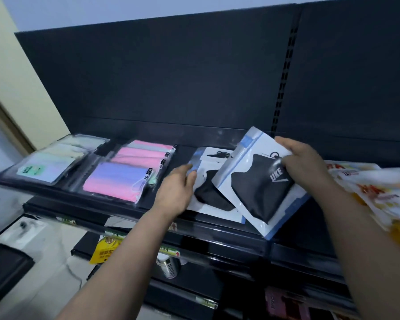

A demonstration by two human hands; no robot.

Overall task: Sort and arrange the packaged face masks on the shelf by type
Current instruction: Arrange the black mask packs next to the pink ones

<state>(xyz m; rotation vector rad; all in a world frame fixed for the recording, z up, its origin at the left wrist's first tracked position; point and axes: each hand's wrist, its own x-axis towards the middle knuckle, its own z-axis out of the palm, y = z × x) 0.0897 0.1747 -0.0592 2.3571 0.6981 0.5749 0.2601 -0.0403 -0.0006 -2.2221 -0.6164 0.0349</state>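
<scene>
Fingers of your right hand pinch the tilted black-mask pouch at centre right, your left hand rests loose-fingered on the matching stack; risk: the pouch's corner overhangs the shelf edge, so it could slide off once released.

Glossy plastic mask packet, matt shelf
</scene>
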